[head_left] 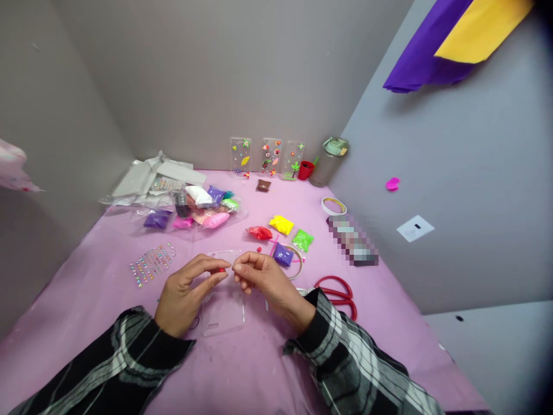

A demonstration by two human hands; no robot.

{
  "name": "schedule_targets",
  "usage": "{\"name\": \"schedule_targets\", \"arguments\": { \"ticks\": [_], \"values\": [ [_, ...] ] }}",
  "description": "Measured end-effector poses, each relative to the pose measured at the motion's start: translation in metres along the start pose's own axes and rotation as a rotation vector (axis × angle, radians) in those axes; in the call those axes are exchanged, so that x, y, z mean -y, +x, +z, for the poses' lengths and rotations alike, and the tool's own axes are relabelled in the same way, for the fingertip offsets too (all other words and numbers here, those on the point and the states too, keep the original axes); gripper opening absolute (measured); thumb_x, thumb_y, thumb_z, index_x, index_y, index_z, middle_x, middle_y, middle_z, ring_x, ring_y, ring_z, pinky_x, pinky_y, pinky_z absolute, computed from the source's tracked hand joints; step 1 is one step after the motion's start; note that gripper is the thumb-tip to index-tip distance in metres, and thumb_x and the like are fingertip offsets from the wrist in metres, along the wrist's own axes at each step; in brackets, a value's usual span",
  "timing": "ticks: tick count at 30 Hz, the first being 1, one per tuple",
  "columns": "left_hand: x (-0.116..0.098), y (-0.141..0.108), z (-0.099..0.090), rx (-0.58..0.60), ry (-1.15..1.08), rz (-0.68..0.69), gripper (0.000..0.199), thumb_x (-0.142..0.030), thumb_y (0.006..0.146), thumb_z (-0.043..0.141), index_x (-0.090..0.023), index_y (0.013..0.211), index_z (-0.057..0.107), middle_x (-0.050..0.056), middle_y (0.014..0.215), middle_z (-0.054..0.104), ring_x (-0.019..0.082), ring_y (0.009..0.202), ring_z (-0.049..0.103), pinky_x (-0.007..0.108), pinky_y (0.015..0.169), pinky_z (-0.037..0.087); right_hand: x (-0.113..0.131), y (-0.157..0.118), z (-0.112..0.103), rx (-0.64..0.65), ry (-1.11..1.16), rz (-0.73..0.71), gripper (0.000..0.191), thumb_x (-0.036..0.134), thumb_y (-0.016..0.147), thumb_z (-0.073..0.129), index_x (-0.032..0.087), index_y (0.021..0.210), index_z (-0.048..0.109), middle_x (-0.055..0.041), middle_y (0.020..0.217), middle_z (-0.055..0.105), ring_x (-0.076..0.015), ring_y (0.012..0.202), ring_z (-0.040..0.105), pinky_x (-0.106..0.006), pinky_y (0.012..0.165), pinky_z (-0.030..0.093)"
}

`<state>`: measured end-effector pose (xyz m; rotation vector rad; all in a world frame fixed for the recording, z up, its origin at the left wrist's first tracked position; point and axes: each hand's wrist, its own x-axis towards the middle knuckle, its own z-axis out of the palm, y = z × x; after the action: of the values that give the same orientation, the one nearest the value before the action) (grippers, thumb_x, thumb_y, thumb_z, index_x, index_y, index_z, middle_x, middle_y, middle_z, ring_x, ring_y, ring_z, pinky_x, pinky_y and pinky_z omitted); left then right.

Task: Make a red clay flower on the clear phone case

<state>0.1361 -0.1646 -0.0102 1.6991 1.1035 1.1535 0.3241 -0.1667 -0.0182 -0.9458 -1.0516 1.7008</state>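
My left hand (185, 291) pinches a small piece of red clay (222, 270) between thumb and fingertips. Close beside it, my right hand (265, 282) has its thumb and forefinger pressed together; whatever they hold, if anything, is too small to make out. Beneath both hands a clear phone case (224, 314) lies flat on the pink cloth, partly covered by them. A tiny red clay ball (259, 249) sits just beyond my right hand. Packets of red clay (260, 233), yellow clay (281, 225), green clay (303, 240) and purple clay (283, 255) lie further back.
Red-handled scissors (352, 302) rest right of my right wrist. A gem sticker sheet (152, 264) lies left, with bagged clay (207, 210) behind it. Decorated cases (241, 157) lean on the back wall near a red cup (306, 170) and bottle (329, 164). A tape roll (334, 206) lies right.
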Motion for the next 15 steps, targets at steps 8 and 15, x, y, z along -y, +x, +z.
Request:
{"name": "schedule_targets", "arguments": {
  "ticks": [8,15],
  "values": [
    [0.0025,-0.0027,0.0014,-0.038,-0.022,-0.070,0.016,-0.034,0.086,0.070,-0.029,0.100,0.077,0.001,0.100,0.078,0.022,0.095,0.072,0.034,0.090,0.055,-0.0015,0.0012,-0.0013,0.071,0.061,-0.008,0.023,0.038,0.081,0.079,0.017,0.089,0.073,0.0003,0.078,0.070,-0.0073,0.056,0.054,-0.021,0.055,0.042],
    [-0.0004,-0.0015,0.0011,-0.032,0.017,-0.048,0.009,-0.033,0.084,0.070,-0.025,0.080,0.074,0.001,0.080,0.072,0.021,0.079,0.066,0.032,0.079,0.052,-0.0008,0.0007,-0.0001,0.043,0.060,-0.011,0.024,0.037,0.077,0.082,0.017,0.086,0.073,0.0003,0.076,0.070,-0.0077,0.058,0.055,-0.022,0.056,0.043]
  ]
}}
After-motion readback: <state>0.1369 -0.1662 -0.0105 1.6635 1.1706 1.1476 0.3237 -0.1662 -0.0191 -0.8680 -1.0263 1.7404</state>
